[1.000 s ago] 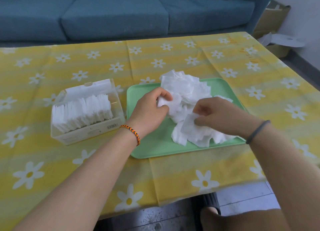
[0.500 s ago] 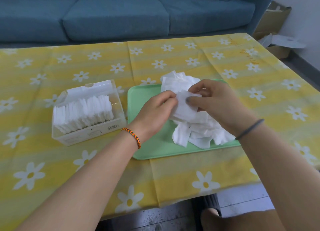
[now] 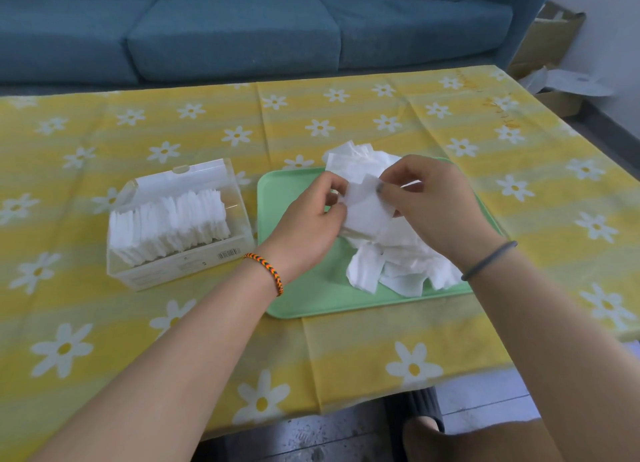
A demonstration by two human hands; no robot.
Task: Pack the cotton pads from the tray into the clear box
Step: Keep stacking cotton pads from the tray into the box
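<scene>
While we hold a small stack of cotton pads (image 3: 367,207) above the green tray (image 3: 311,302), both hands are engaged: the left hand (image 3: 311,226) curls around the stack's left edge, and the right hand (image 3: 433,205) pinches its upper right corner between thumb and fingertips. The remaining loose pads (image 3: 398,264) lie in a disordered heap on the tray's right half. The clear box (image 3: 180,226) stands on the table (image 3: 450,343) just left of the tray, lid folded back, with a row of upright pads already filling most of it.

We judge the following risks:

- Slippage. The pads are thin and light; a light pinch may let single sheets slide out of the stack and drop back on the tray or onto the table during transfer.
- Misalignment. If the stack's edges are not squared, it may catch on the box wall or on the packed row.
- Overfill. Little free space appears at the box's right end; forcing the stack in may bend pads or tip the row.
- Box shift. The light box may slide on the tablecloth under insertion pressure.

Regarding markings, we see a barcode label (image 3: 228,253) and faint print on the box's front wall; none of it is legible. Faint orange writing on the tablecloth's far right corner is also unreadable.
</scene>
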